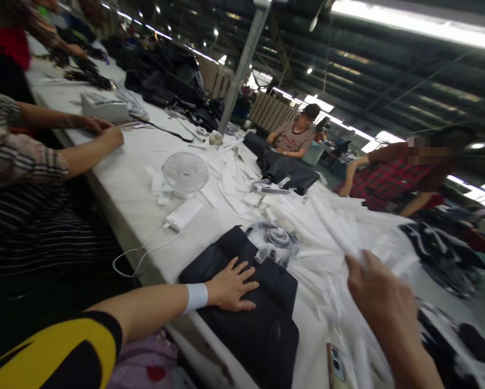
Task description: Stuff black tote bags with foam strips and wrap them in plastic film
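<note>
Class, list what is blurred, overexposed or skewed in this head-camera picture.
Head view: right hand smeared, probably by motion; left hand clearer; overhead light blown out to white; far background dim and soft; post leaning, whole scene tilted.

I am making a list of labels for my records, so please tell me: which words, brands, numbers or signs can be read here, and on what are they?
No text can be read with certainty.
Striped shirt across the table: reddish print, too small and blurred.
White fan: no readable brand.
Phone: none readable.
Black piece under the left hand: no lettering visible.
</note>
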A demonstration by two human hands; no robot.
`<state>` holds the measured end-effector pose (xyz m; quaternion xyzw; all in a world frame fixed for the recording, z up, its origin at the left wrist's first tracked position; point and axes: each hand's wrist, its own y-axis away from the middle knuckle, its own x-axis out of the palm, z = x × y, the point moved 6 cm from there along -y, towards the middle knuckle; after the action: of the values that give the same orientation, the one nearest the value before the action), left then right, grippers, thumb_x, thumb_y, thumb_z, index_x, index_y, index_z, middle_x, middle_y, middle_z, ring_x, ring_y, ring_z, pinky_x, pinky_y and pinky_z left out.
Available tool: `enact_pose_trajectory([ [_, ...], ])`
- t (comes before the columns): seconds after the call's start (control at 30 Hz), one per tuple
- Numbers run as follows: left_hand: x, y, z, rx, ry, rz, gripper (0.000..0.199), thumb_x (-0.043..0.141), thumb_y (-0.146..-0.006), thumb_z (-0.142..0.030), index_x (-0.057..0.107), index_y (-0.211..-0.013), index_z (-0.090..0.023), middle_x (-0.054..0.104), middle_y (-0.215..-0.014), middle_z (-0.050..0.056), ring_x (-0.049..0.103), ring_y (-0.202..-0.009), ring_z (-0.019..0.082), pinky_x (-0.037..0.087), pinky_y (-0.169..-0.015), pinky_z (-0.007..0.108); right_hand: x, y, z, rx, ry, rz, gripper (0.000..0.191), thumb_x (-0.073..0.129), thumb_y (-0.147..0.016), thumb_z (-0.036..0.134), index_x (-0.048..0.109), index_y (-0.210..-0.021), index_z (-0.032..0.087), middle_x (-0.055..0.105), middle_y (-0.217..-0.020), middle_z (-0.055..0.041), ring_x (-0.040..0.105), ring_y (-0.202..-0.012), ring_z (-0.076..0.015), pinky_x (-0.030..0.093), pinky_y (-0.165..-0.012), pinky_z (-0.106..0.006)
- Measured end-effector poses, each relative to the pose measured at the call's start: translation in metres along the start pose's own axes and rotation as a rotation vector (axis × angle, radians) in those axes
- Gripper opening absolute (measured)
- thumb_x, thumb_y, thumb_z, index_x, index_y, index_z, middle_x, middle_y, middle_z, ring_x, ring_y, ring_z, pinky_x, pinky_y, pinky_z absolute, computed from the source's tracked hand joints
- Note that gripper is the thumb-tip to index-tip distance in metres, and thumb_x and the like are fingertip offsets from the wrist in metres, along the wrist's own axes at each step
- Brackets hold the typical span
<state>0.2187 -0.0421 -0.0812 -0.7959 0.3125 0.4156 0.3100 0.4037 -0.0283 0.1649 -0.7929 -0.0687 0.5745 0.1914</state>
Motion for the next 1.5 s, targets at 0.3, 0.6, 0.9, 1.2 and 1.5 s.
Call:
enact_pose_trajectory([
  [0.3,-0.012,-0.001,0.002,-0.018,-0.041,-0.091,0.067,0.042,-0.087,-0.068,0.056,-0.121,-0.012,0.057,-0.13,0.016,0.047,-0.126,0.032,0.029,-0.11,0.05,0.126,0.056,0.12,-0.542,-0.544,0.417,0.038,0.041,-0.092,0.035,0.064,-0.119,0.02,0.064,-0.088,-0.0094,0.064,-0.077,-0.0232,0.053,-0.071,-0.035],
  [0.6,-0.04,-0.005,-0.009,0.086,-0.141,-0.162,0.07,0.047,-0.08,-0.076,0.061,-0.106,-0.014,0.064,-0.103,0.015,0.058,-0.096,0.03,0.044,-0.083,0.04,0.163,0.07,0.034,-0.267,-0.769,0.598,0.049,0.052,-0.084,0.055,0.067,-0.117,0.022,0.07,-0.117,-0.0098,0.064,-0.111,-0.0302,0.053,-0.095,-0.041],
  [0.9,-0.056,-0.03,-0.027,0.1,-0.152,0.007,0.068,0.062,-0.071,-0.075,0.063,-0.1,-0.013,0.061,-0.105,0.015,0.062,-0.088,0.028,0.051,-0.066,0.037,0.164,0.096,0.02,-0.169,-0.908,0.908,0.056,0.059,-0.076,0.067,0.075,-0.108,0.023,0.069,-0.118,-0.0072,0.061,-0.116,-0.0339,0.042,-0.108,-0.046],
  [1.2,-0.034,-0.047,-0.012,-0.001,-0.026,0.292,0.069,0.055,-0.068,-0.083,0.068,-0.082,-0.017,0.072,-0.083,0.016,0.069,-0.075,0.033,0.053,-0.059,0.039,0.164,0.101,0.038,-0.232,-0.884,1.011,0.059,0.042,-0.083,0.072,0.073,-0.074,0.023,0.073,-0.078,-0.0039,0.067,-0.078,-0.028,0.055,-0.075,-0.037],
  [1.5,-0.006,-0.049,0.005,-0.084,-0.039,0.209,0.077,0.047,-0.066,-0.09,0.07,-0.076,-0.016,0.072,-0.079,0.015,0.07,-0.078,0.032,0.051,-0.065,0.035,0.151,0.13,-0.022,-0.25,-0.417,0.895,0.06,0.044,-0.084,0.07,0.068,-0.108,0.02,0.072,-0.091,-0.0096,0.065,-0.084,-0.0271,0.049,-0.078,-0.039],
])
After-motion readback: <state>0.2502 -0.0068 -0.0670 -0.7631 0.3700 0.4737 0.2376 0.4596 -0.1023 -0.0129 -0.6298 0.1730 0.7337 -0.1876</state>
